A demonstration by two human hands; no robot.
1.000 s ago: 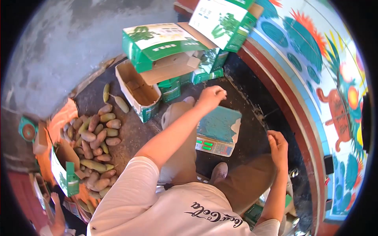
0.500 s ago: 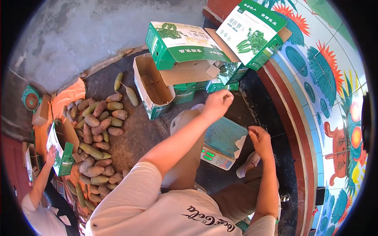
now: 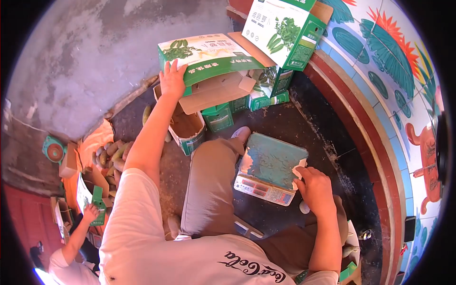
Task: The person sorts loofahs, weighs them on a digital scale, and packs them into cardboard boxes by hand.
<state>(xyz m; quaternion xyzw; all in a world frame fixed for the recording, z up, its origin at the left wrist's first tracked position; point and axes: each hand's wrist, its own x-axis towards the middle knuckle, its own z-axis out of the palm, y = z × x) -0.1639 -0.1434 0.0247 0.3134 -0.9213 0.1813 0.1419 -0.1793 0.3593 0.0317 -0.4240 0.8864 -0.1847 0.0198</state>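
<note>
Left hand (image 3: 172, 83), head view: fingers spread wide against the near left corner of the box (image 3: 211, 50), nothing seen enclosed in them. The box lies beyond and to the right of this hand; its long axis runs left to right, the right end slightly nearer the person, and its brown flap (image 3: 213, 95) projects toward the body. The left hand is the nearer of the two; the right hand (image 3: 317, 190) is well apart, at the right edge of the scale (image 3: 275, 159), fingers bent beside the torn film (image 3: 299, 166). Whether they pinch the film or only rest there cannot be told.

The second box (image 3: 280, 31) adjoins the right end of the first, cut off by the upper edge. An open carton (image 3: 190, 126) sits below the flap, partly covered by the left forearm (image 3: 148, 128), which also hides part of the heap of radishes (image 3: 114, 154). Obscured: most of the box's interior, behind its flap, and any part of the left thumb behind the corner. The scale's digits are illegible. At lower left, a co-worker (image 3: 78, 268) is only partly visible; what that person's hand (image 3: 90, 213) grips is unclear.
</note>
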